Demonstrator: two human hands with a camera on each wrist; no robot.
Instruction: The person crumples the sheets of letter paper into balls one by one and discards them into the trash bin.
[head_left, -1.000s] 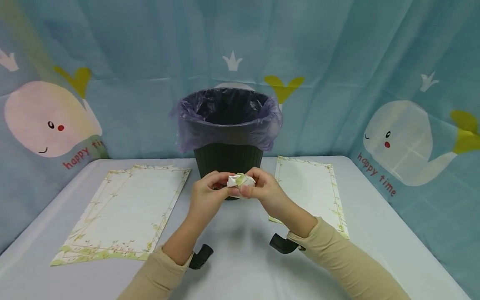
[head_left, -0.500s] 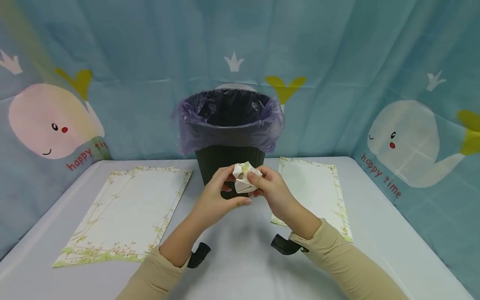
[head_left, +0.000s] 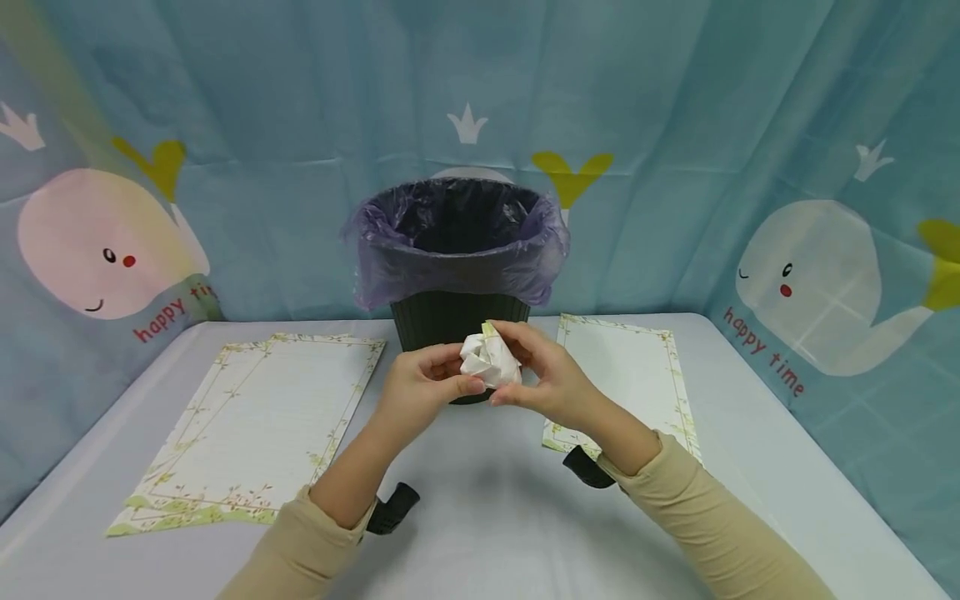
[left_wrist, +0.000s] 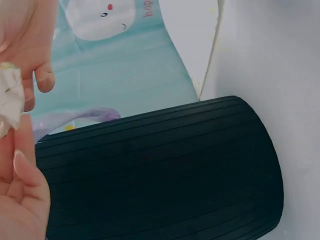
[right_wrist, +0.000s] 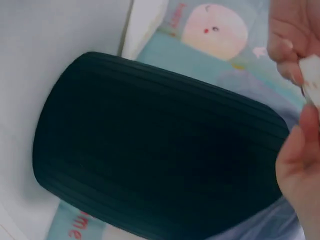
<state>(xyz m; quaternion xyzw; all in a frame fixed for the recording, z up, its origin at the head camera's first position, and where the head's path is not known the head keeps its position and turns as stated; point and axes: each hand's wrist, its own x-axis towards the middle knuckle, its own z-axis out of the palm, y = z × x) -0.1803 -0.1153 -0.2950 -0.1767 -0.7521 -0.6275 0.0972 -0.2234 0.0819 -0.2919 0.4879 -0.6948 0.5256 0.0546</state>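
A crumpled paper ball (head_left: 489, 360), mostly white with a bit of yellow-green at its top, is held between both hands above the table, in front of the bin. My left hand (head_left: 415, 390) grips its left side, thumb at the lower edge and fingers behind. From the right, my right hand (head_left: 553, 379) curls its fingers over the top and back, with the thumb below. The left wrist view catches part of the paper ball (left_wrist: 10, 97) at its left edge; in the right wrist view it shows at the right edge.
A dark ribbed trash bin (head_left: 420, 321) with a purple liner (head_left: 465, 275) stands behind the hands. Overlapping sheets of floral-bordered paper (head_left: 262, 425) lie at left, and another bordered sheet (head_left: 622, 375) lies at right. A blue curtain (head_left: 300, 100) hangs behind the table.
The paper ball has been turned, now showing more white. The left thumb, away from it half a second ago, is back against it. The right hand has shifted its grip, its thumb now lower.
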